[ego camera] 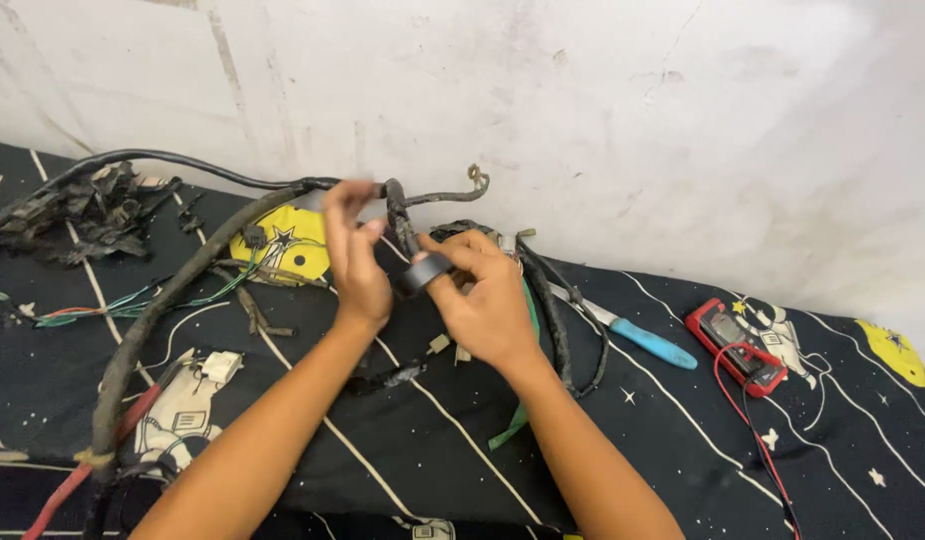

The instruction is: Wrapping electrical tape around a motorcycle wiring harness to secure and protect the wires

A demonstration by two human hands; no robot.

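On the space-print bedsheet (682,440), left hand (357,265) pinches the limp wire harness (397,215); right hand (487,300) grasps the light tape roll (424,272) beside it, best held by its rim.

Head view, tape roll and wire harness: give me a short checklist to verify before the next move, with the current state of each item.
1. Black tape roll gripped in the right hand: ok, fingers pinch it.
2. Harness branch held by the left hand: ok, though the hand is motion-blurred.
3. Tape attached to the branch: cannot tell, the hands hide the join.
4. Blue-handled knife clear of both hands: ok, it lies on the cloth to the right.
5. Red multimeter and its leads clear of the harness: ok, off to the right.
6. Thick sleeved cable free of the working branch: cannot tell.
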